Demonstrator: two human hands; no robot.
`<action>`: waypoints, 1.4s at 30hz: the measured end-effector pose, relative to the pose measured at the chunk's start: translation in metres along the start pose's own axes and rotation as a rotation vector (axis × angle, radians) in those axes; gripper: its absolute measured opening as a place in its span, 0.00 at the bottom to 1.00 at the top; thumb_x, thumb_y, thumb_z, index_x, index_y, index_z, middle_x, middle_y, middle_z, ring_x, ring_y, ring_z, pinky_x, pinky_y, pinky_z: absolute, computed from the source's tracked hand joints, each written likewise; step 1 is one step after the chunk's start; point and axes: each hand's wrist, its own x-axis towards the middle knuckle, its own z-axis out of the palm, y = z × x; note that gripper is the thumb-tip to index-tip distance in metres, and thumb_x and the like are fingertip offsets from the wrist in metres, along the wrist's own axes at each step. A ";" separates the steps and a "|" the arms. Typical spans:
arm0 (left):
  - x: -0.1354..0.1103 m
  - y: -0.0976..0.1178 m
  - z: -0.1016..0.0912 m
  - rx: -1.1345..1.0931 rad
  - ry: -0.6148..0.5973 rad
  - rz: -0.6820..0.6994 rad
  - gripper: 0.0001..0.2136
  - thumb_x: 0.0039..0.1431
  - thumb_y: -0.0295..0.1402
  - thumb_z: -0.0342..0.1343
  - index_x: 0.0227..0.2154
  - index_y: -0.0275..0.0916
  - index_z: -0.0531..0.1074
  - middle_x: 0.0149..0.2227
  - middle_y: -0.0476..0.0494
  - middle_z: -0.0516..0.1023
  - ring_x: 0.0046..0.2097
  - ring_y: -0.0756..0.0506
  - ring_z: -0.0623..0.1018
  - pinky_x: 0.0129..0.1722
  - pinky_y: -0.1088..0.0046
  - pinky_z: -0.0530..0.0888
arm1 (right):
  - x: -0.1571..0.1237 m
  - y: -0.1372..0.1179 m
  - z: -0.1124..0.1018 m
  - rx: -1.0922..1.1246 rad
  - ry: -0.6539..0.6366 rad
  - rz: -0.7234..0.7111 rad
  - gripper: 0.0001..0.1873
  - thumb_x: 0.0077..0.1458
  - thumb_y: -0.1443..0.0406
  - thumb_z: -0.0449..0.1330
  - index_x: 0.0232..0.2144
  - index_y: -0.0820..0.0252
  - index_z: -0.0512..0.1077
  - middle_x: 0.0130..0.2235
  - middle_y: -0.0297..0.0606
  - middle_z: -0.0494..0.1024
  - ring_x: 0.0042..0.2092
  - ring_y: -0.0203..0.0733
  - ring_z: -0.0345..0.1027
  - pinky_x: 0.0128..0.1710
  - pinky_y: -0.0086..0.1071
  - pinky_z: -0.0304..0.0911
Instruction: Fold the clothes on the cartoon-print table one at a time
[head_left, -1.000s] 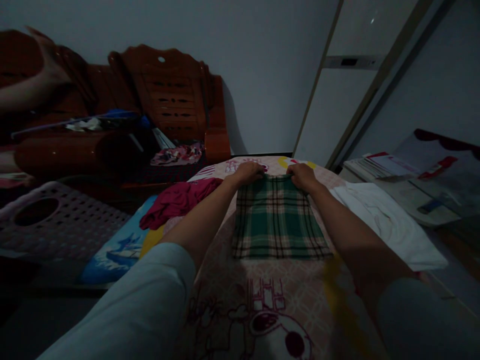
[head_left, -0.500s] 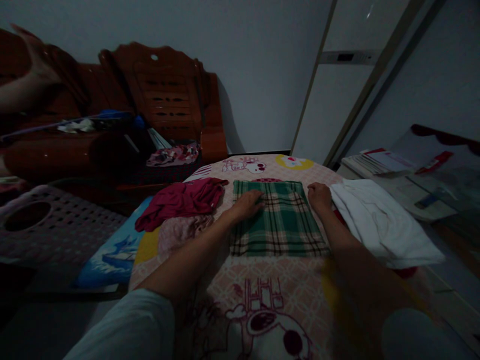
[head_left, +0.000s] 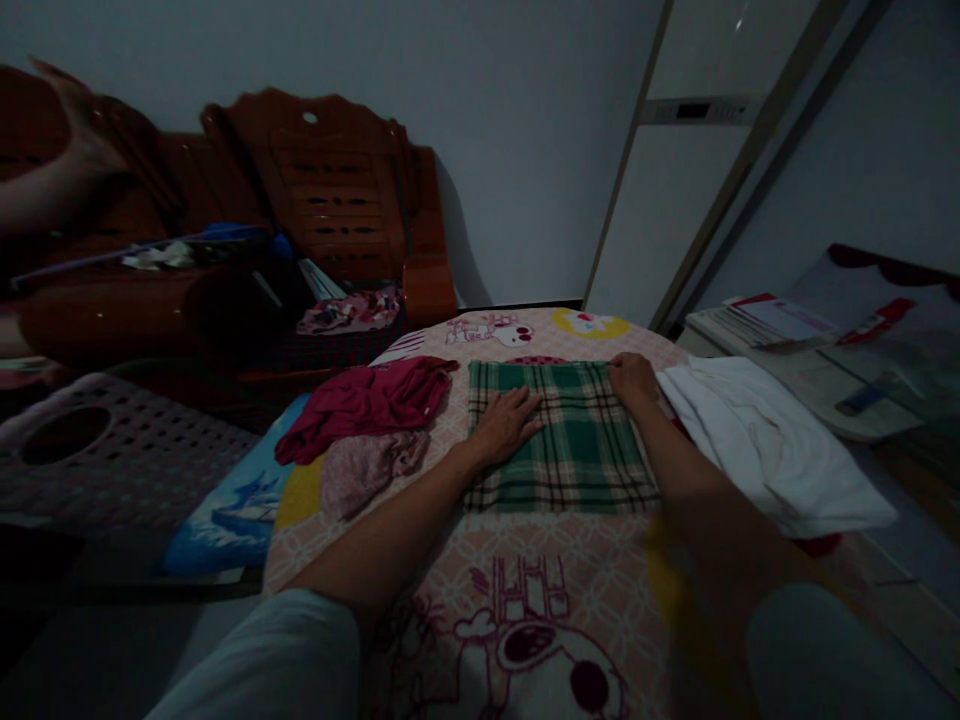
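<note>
A folded green plaid cloth (head_left: 570,440) lies flat on a pink cartoon-print sheet (head_left: 525,600). My left hand (head_left: 504,425) rests flat on the cloth's left side with fingers spread, open. My right hand (head_left: 634,380) sits at the cloth's far right corner with its fingers curled on the fabric edge. A crumpled magenta garment (head_left: 367,400) lies to the left of the cloth, and a folded white cloth (head_left: 757,450) lies to the right.
Dark wooden furniture (head_left: 330,200) with clutter stands at the back left. A perforated plastic basket (head_left: 112,440) sits at the left. Papers and books (head_left: 787,330) lie on a surface at the right. Another person's hand (head_left: 67,160) shows at the far left.
Both hands were pinching the cloth's far edge; the left hand has since slid back and lies flat on the cloth, and the right hand has shifted to the far right corner.
</note>
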 end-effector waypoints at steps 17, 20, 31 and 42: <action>-0.001 -0.002 -0.009 0.084 -0.161 0.060 0.27 0.69 0.49 0.39 0.67 0.48 0.53 0.70 0.38 0.51 0.70 0.35 0.53 0.65 0.45 0.51 | 0.011 0.008 0.017 0.008 -0.031 -0.066 0.17 0.55 0.66 0.56 0.46 0.59 0.79 0.48 0.44 0.81 0.48 0.46 0.73 0.45 0.32 0.65; 0.002 -0.011 -0.012 0.079 -0.127 0.005 0.27 0.69 0.48 0.40 0.66 0.45 0.55 0.70 0.36 0.53 0.69 0.35 0.54 0.65 0.47 0.53 | 0.002 0.006 0.012 -0.084 -0.038 -0.058 0.21 0.57 0.68 0.53 0.51 0.59 0.75 0.48 0.47 0.80 0.49 0.49 0.73 0.45 0.36 0.65; 0.008 -0.047 -0.012 0.033 0.004 -0.249 0.26 0.68 0.44 0.44 0.65 0.40 0.58 0.69 0.33 0.54 0.70 0.34 0.53 0.64 0.42 0.52 | -0.022 0.000 0.022 -0.106 -0.234 -0.576 0.20 0.62 0.66 0.51 0.53 0.61 0.71 0.57 0.48 0.72 0.61 0.52 0.61 0.62 0.46 0.54; -0.002 -0.074 -0.030 -0.187 0.320 -0.452 0.20 0.57 0.30 0.55 0.53 0.31 0.71 0.52 0.32 0.76 0.54 0.39 0.74 0.56 0.64 0.68 | -0.089 0.010 0.017 0.011 -0.188 -0.631 0.27 0.63 0.56 0.50 0.60 0.61 0.66 0.64 0.48 0.64 0.66 0.54 0.55 0.64 0.53 0.52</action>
